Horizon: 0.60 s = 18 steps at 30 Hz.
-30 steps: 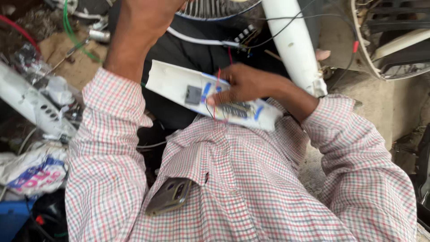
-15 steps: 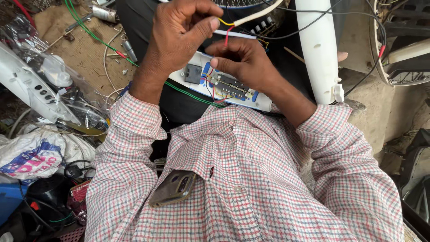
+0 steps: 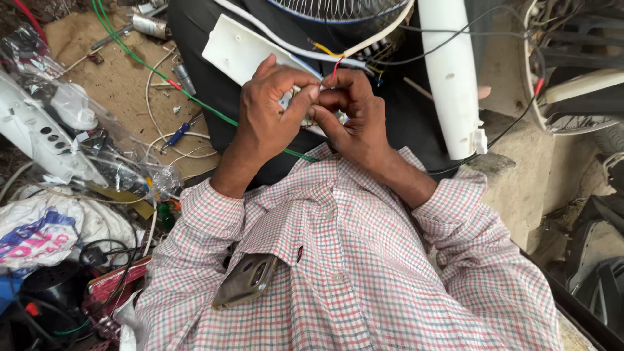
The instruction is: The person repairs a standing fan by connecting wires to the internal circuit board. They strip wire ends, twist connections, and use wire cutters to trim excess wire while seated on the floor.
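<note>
Two hands are meeting over our lap, and we are pinching a thin red wire (image 3: 330, 70) between left hand (image 3: 270, 110) and right hand (image 3: 354, 114), both closed tight just above the white plastic panel (image 3: 237, 49); light and limp, probably best gripped by its insulation.

Smooth white plastic panel (image 3: 237, 49), glossy phone (image 3: 247, 281) in a checked cloth shirt (image 3: 364, 273), crinkled clear plastic bag (image 3: 97, 143).

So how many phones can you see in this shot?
1. A grey smartphone sticks out of the chest pocket of the red-and-white checked shirt, below the left hand and right hand. Others may be hidden in the clutter.
</note>
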Each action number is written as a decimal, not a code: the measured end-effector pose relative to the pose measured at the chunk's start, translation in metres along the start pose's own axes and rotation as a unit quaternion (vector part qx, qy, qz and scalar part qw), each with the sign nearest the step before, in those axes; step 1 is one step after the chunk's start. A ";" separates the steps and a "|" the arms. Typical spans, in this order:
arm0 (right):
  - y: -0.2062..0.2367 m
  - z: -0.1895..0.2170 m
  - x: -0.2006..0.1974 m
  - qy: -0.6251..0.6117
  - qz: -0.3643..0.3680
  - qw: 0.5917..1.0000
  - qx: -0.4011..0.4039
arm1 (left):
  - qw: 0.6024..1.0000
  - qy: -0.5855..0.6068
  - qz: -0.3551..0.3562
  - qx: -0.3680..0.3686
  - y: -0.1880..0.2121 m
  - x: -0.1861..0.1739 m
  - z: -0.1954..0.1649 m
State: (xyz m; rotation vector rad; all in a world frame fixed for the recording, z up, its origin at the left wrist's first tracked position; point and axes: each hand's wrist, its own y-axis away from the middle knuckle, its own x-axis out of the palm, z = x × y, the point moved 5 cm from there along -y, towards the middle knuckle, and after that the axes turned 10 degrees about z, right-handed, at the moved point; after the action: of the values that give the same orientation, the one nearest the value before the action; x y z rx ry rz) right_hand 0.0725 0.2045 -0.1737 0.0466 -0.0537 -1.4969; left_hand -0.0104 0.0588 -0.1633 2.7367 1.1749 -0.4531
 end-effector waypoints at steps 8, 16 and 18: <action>-0.008 0.017 -0.017 0.064 0.004 0.998 -0.007 | 0.989 -0.128 0.022 0.069 0.009 0.005 -0.011; 0.001 0.008 -0.016 0.045 -0.014 0.996 0.070 | 0.989 -0.125 0.033 0.077 0.012 0.002 -0.017; 0.005 0.007 -0.016 -0.069 -0.054 0.990 0.111 | 0.989 -0.118 0.022 0.083 0.013 0.001 -0.018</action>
State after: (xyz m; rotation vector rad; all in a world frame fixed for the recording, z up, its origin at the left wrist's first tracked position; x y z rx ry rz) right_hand 0.0759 0.2211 -0.1666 0.1271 -0.3355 -1.5961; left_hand 0.0038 0.0553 -0.1469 2.7391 1.0591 -0.8779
